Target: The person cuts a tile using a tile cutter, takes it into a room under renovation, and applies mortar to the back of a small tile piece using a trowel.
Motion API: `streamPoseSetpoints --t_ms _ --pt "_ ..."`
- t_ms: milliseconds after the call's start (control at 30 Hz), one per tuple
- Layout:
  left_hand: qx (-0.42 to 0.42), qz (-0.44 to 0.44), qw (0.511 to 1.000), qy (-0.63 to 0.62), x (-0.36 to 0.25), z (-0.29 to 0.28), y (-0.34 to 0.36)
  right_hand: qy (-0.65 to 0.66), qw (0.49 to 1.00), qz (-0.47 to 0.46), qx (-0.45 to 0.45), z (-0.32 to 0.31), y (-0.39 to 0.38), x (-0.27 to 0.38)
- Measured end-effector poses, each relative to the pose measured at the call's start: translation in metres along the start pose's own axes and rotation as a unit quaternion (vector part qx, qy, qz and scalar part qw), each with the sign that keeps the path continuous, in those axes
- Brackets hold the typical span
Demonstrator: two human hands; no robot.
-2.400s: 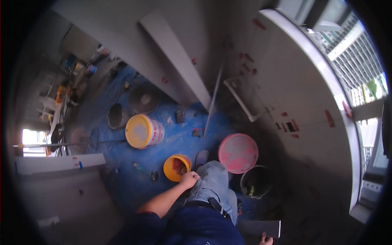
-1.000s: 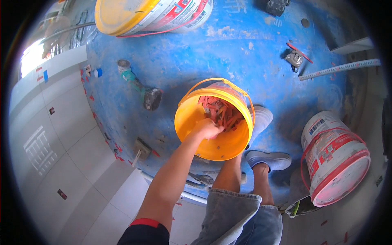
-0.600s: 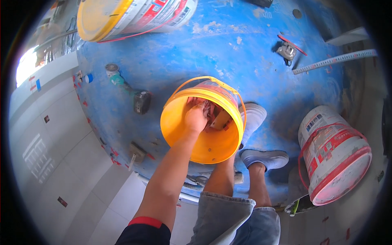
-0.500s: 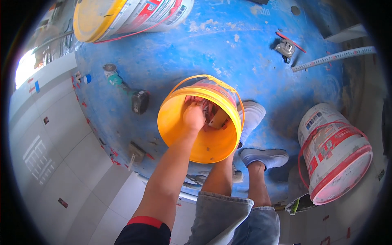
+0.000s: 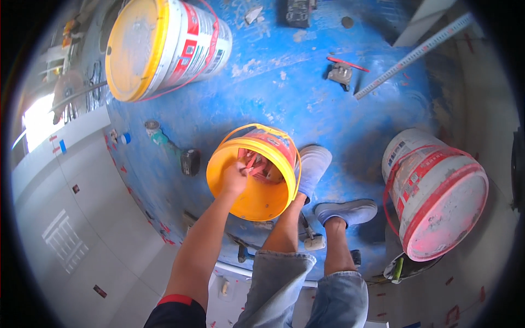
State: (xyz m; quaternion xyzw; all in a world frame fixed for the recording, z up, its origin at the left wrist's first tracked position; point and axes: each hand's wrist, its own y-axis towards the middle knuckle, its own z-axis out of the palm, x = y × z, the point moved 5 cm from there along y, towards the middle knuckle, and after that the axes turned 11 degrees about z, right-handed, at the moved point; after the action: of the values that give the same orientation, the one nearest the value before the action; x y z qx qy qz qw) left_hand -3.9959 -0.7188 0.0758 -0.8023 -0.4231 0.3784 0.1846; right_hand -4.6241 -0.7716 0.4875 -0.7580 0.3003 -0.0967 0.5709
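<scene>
A yellow bucket point(image 5: 249, 205) lies tilted on its side on the floor, mouth toward me, its yellow handle arched over the top. Down in it is a heap of red plastic wedges point(image 5: 268, 169), like those used for levelling tiles, with some paler pieces among them. My left hand point(image 5: 235, 177) reaches inside, fingers closed round a few red wedges at the heap's near side. How many it grips is hidden. My right hand is out of sight.
On the blue floor point(image 5: 273, 104) lie a green-and-black cordless power tool point(image 5: 172, 150), a tape measure point(image 5: 339, 74) with a red pencil-like stick, a long ruler point(image 5: 407, 60) and a mallet point(image 5: 314, 241). Lidded buckets stand at far left point(image 5: 136, 46) and right point(image 5: 432, 191). My shoes are beside the yellow bucket.
My left hand has drawn back from deep in the yellow bucket toward its left rim, now with red wedges showing in its fingers. The whole view has shifted slightly.
</scene>
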Motion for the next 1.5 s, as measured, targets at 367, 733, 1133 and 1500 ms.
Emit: streamPoseSetpoints --t_ms 367,733,1133,1500 --pt "-0.004 -0.196 0.913 -0.357 -0.027 -0.041 -0.052 0.170 0.983 0.050 0.055 0.008 -0.012 -0.054" --pt "0.162 -0.130 0.939 -0.274 -0.234 -0.095 -0.182 0.128 0.991 -0.026 -0.012 0.005 -0.051 -0.133" --pt "0.371 0.074 0.833 -0.404 -0.718 -0.114 -0.342 0.288 0.949 0.067 -0.107 -0.009 -0.168 -0.149" --pt "0.488 0.584 0.647 -0.041 -1.048 -0.153 -0.579 0.364 0.919 0.076 -0.132 -0.111 -0.253 -0.150"
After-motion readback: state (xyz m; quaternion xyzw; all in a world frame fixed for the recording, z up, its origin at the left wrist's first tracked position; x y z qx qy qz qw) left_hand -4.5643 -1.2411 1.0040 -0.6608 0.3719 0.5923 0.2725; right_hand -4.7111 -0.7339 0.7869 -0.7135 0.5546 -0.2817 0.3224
